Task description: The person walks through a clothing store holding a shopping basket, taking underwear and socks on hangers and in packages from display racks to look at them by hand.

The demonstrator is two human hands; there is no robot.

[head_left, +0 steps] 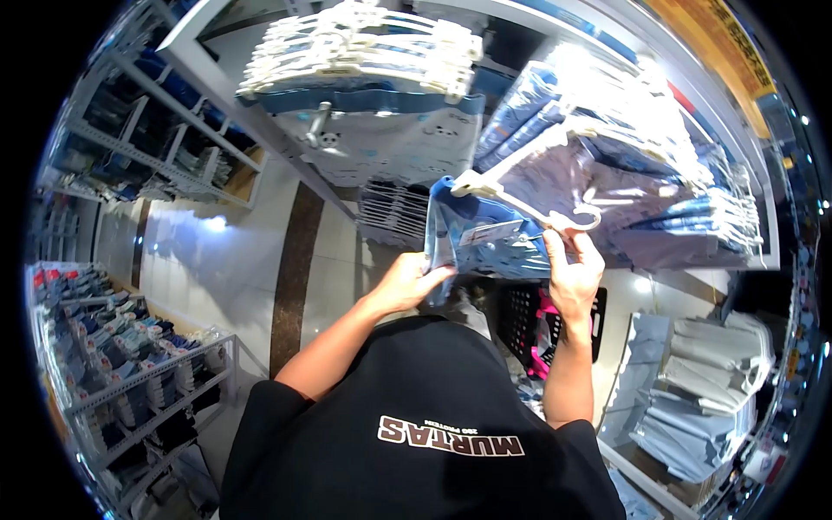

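Note:
Before my chest hangs a blue printed garment (507,254), clipped to a white plastic clip hanger (513,201). It looks like shorts, though folds hide its full shape. A white label (491,231) shows on its front. My right hand (575,276) is closed on the hanger near its hook, thumb and fingers pinching it. At the garment's left edge, my left hand (403,282) pinches the cloth between thumb and fingers. Just beyond are more hanging garments (598,186) on white hangers, close behind the held one.
A white rack frame (221,82) carries panda-print garments (381,143) at the upper left. A black basket (520,321) with pink parts stands below my right forearm. Folded clothes fill a shelf (156,364) at left; light garments (706,381) hang at lower right.

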